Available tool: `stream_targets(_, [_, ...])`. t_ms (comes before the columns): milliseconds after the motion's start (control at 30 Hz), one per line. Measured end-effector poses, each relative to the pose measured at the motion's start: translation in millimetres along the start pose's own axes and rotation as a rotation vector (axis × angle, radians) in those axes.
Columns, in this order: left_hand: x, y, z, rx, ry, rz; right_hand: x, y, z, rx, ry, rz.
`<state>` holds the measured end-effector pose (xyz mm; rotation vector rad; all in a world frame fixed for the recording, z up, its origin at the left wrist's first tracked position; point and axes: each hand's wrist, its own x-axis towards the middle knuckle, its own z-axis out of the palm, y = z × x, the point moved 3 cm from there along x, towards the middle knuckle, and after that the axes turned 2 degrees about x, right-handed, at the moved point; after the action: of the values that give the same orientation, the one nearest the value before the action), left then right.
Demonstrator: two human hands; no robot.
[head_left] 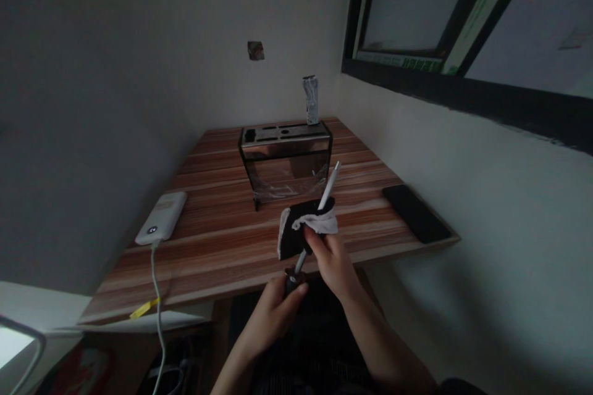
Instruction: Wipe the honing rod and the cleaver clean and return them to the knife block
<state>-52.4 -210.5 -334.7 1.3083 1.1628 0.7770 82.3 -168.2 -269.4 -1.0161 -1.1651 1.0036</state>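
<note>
My left hand (277, 311) is closed round the dark handle of a knife (325, 195) whose pale blade points up and away over the table's front edge. My right hand (330, 259) pinches a black and white cloth (301, 228) that is wrapped about the middle of the blade. Both hands sit just in front of the wooden table (222, 241). Behind them stands a dark metal knife block (286, 160) with empty slots in its top.
A white power bank (162, 217) with a cable (158, 302) lies at the table's left. A black phone (416, 213) lies at the right edge. A crumpled tube (311, 100) stands at the back. Walls close in left and right; a window (463, 18) sits up right.
</note>
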Motion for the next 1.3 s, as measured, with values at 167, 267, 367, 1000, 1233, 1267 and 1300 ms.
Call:
stream_targets(167, [9.6, 15.7, -3.0, -0.084, 0.094, 0.044, -5.1, -4.2, 11.6, -0.050, -0.235, 0.029])
stream_targets(267, [12.6, 25.9, -5.1, -0.075, 0.081, 0.079, -5.7, -8.8, 13.4, -0.044, -0.336, 0.041])
stream_targets(367, [12.8, 30.8, -6.2, -0.034, 0.072, 0.100, -5.6, -11.2, 11.4, -0.043, -0.360, 0.044])
stream_targets(1000, [5.0, 19.6, 2.9, -0.127, 0.070, 0.062, -8.1, -0.8, 5.2, -0.051, -0.270, 0.071])
stream_targets(1233, [3.7, 5.3, 5.7, -0.110, 0.005, 0.043, -2.3, -4.3, -6.6, -0.069, -0.225, 0.045])
stream_targets(1267, [3.0, 3.6, 5.3, -0.089, -0.004, 0.031, -1.3, -3.8, -9.1, -0.077, -0.210, 0.055])
stream_targets(1300, [1.9, 2.6, 4.6, -0.059, -0.010, 0.022, -0.2, -3.2, -11.8, -0.081, -0.192, 0.065])
